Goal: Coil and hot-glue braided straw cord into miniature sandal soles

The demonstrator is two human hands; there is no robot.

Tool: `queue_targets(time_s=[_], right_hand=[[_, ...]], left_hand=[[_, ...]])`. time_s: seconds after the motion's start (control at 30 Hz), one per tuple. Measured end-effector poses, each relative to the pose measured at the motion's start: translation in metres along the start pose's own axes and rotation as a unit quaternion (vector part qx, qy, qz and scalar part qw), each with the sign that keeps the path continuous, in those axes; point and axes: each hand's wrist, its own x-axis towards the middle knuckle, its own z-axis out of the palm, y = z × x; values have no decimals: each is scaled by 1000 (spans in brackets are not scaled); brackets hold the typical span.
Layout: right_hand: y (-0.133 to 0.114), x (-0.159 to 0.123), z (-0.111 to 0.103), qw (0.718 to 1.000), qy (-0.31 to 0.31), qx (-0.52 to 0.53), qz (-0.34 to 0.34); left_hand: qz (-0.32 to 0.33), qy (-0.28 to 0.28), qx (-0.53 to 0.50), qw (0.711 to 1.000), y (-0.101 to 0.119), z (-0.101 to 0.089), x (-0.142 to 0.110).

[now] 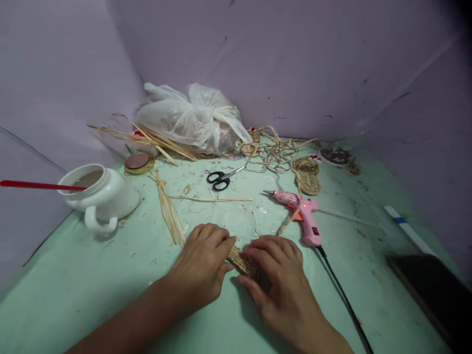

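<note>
Low in the middle of the view, a small piece of coiled natural-fibre cord (pixel 242 260) sits between my two hands. My left hand (pixel 206 260) is closed on its left end, thumb below and fingers above. On the other end my right hand (pixel 282 280) curls, its thumb and fingers around the piece and partly hiding it. A twisted strand (pixel 289 223) runs from behind my right fingers up past a pink glue gun (pixel 309 216). The glue gun lies on its side with an orange light lit and its nozzle pointing left.
Black-handled scissors (pixel 221 182) lie beyond my hands. At left stands a white mug (pixel 110 194) with a red stick (pixel 40 185). Farther back are a plastic bag (pixel 195 115), dry strips (pixel 169 211), tangled cord (pixel 276 150) and a coiled piece (pixel 308 177). A dark flat object (pixel 431 290) lies right.
</note>
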Motion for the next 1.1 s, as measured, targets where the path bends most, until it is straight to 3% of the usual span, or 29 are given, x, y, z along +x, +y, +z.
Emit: queue_targets(time_s=[0.23,0.37,0.47,0.6,0.77,0.83,0.93,1.1], right_hand=[[28,1,-39,995,19,-95,-29],[58,11,-65,985,91,-147,27],[82,30,-81,969,103,-226,14],[108,71,-95,960,7,-276,-40],[129,116,-102,934,-166,-291,-122],[134,129,-105,924,-205,-296,-133],[133,152,-107,924,-186,-315,-111],[101,175,-99,928,-104,-356,-37]], left_hand=[[12,-28,25,999,-4,0,3],[66,22,52,996,-10,-1,-1],[93,66,73,991,-16,0,-4],[95,86,98,987,-22,-2,-7],[103,67,120,985,-23,-6,-7],[103,56,124,985,-22,-8,-6],[71,61,126,988,-20,-10,-5],[-98,81,114,985,-23,-8,-5]])
